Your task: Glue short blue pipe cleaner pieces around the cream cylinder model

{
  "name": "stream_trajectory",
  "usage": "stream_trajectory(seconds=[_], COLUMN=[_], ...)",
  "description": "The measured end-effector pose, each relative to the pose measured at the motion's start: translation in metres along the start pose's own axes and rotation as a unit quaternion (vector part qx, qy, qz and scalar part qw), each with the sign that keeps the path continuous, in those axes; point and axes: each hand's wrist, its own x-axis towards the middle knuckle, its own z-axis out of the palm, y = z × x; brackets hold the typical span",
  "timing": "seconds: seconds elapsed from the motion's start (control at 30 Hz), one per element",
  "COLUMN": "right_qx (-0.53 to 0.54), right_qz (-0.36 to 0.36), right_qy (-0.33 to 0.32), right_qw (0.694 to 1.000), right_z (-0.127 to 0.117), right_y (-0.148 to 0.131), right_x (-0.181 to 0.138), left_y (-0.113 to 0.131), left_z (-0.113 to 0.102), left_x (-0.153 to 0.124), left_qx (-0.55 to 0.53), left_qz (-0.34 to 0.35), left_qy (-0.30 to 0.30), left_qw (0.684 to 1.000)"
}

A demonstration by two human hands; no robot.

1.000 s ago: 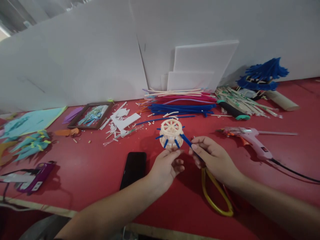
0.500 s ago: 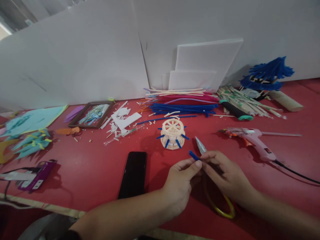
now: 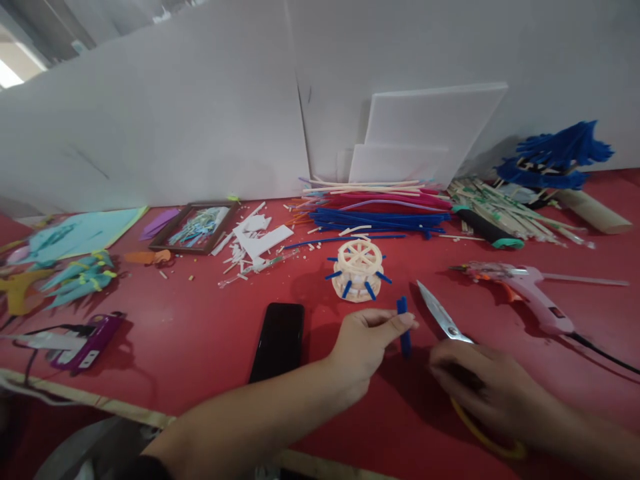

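My left hand [image 3: 373,343] pinches short pieces of blue pipe cleaner [image 3: 405,341] between thumb and fingertips, upright above the table. To its right, my right hand [image 3: 485,387] is closed around a pair of scissors [image 3: 443,317], blurred a little by motion. The scissors' blades point up and left and look closed; part of the yellow handle shows under the hand. Just beyond my left hand stands a small round cream-coloured model [image 3: 356,270] with a spoked top and blue bits sticking out around its sides.
A black phone [image 3: 279,340] lies left of my forearm. At the right is a pink hot glue gun [image 3: 537,293] with its cord. Bundles of blue pipe cleaners [image 3: 380,220], white scraps [image 3: 260,243] and a brown frame [image 3: 197,227] line the back. A purple power strip [image 3: 95,343] sits at the left.
My hands have come apart: the right has moved right with the scissors. The blue pipe cleaner in my left hand has turned from slanted to upright. The whole view has shifted slightly.
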Motion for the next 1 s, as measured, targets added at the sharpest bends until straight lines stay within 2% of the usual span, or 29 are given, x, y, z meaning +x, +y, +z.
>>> stream_trajectory(seconds=[0.1, 0.17, 0.2, 0.33, 0.43, 0.6, 0.7, 1.0], right_qx=[0.004, 0.011, 0.021, 0.124, 0.187, 0.235, 0.269, 0.256], right_qz=[0.044, 0.076, 0.092, 0.172, 0.193, 0.227, 0.246, 0.213], right_qy=[-0.073, -0.096, -0.087, 0.028, 0.046, 0.102, 0.118, 0.124], right_qw=[0.996, 0.992, 0.992, 0.977, 0.962, 0.940, 0.924, 0.935], right_z=[-0.018, -0.027, -0.029, -0.019, -0.003, 0.010, 0.011, 0.013], right_y=[0.004, 0.007, 0.008, 0.008, 0.003, 0.001, 0.003, 0.005], right_x=[0.003, 0.012, 0.019, 0.050, 0.063, 0.060, 0.057, 0.057], left_y=[0.001, 0.000, 0.000, 0.000, 0.000, 0.003, 0.005, 0.004], left_z=[-0.004, -0.005, -0.005, -0.006, -0.008, -0.012, -0.012, -0.015], left_x=[0.004, 0.006, 0.006, 0.004, 0.003, 0.003, 0.003, 0.004], left_qx=[-0.003, -0.005, -0.006, -0.007, -0.003, -0.010, -0.016, -0.017], left_qz=[-0.038, -0.053, -0.054, -0.041, -0.034, -0.020, -0.029, -0.037], left_qy=[-0.017, -0.035, -0.040, -0.052, -0.061, -0.047, -0.043, -0.059], left_qw=[0.999, 0.998, 0.998, 0.998, 0.998, 0.999, 0.999, 0.997])
